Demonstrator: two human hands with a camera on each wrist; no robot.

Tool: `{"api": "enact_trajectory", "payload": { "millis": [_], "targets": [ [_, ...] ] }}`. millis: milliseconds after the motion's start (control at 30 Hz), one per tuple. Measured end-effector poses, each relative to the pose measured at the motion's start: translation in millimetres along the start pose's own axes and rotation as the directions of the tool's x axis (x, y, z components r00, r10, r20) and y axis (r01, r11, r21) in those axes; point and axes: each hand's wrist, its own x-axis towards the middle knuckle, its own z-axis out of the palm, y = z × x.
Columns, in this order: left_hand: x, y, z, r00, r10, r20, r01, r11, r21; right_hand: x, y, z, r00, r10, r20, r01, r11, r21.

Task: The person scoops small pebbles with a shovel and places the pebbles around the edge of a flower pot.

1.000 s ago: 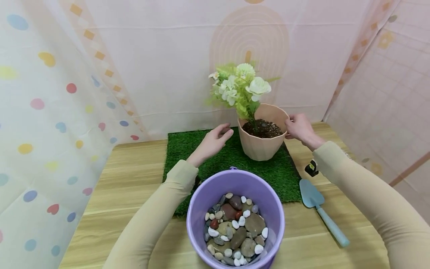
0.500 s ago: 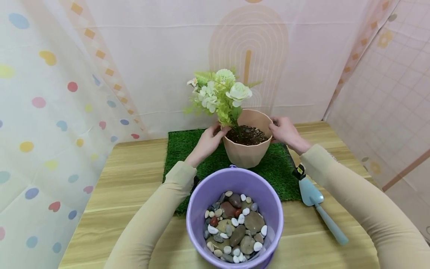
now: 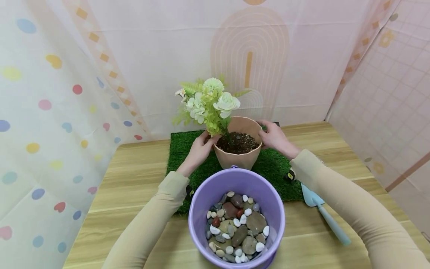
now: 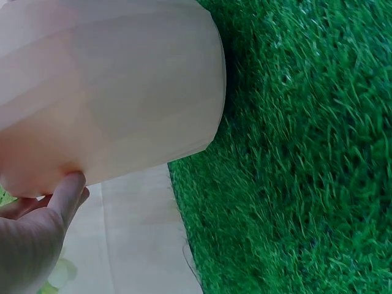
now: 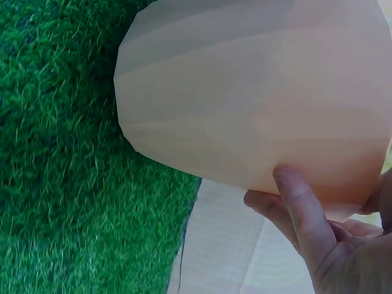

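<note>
A peach-coloured flowerpot (image 3: 236, 158) stands on the green turf mat (image 3: 183, 149), with dark soil (image 3: 242, 143) inside. White flowers with leafy green stems (image 3: 211, 106) rise from the soil and lean left. My left hand (image 3: 198, 151) holds the pot's left side at the rim, partly behind foliage. On the opposite side, my right hand (image 3: 276, 138) grips the rim. The left wrist view shows fingers (image 4: 68, 193) against the outer wall of the pot. In the right wrist view, fingers (image 5: 300, 205) press the pot's outside, and the thumb is mostly hidden.
In front of the pot, a purple bucket (image 3: 193, 209) holds several stones and pebbles (image 3: 239, 235). It hides part of the mat and the pot's base. A blue trowel (image 3: 330, 222) lies to the right, its blade partly behind my sleeve. Patterned cloth (image 3: 161, 67) hangs behind the wooden table (image 3: 134, 168).
The pot and its flowers have moved left and nearer to me across the mat. My left hand, apart from the pot at first, has taken hold of it. My right hand has moved along with it.
</note>
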Motion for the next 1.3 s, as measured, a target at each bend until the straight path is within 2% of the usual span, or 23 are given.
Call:
{"api": "enact_trajectory", "payload": {
  "millis": [267, 633, 900, 1300],
  "targets": [
    [-5.0, -12.1, -4.8, 0.999, -0.046, -0.029, 0.043, 0.996, -0.082, 5.1, -0.7, 11.8, 0.999, 0.021, 0.044, -0.021, 1.0, -0.01],
    [-13.3, -22.2, -9.4, 0.997, -0.042, -0.06, 0.037, 0.996, -0.078, 4.6, 3.4, 20.2, 0.997, -0.003, 0.079, 0.005, 1.0, -0.025],
    [-19.6, -29.9, -7.4, 1.0, 0.0, -0.02, -0.002, 0.994, -0.108, -6.5, 16.7, 20.1, 0.996, -0.077, 0.05, 0.082, 0.991, -0.104],
    [-24.6, -31.6, -3.1, 0.999, 0.03, -0.029, -0.034, 0.99, -0.14, -12.1, 22.6, 21.9, 0.992, -0.122, 0.009, 0.123, 0.985, -0.124]
  ]
}}
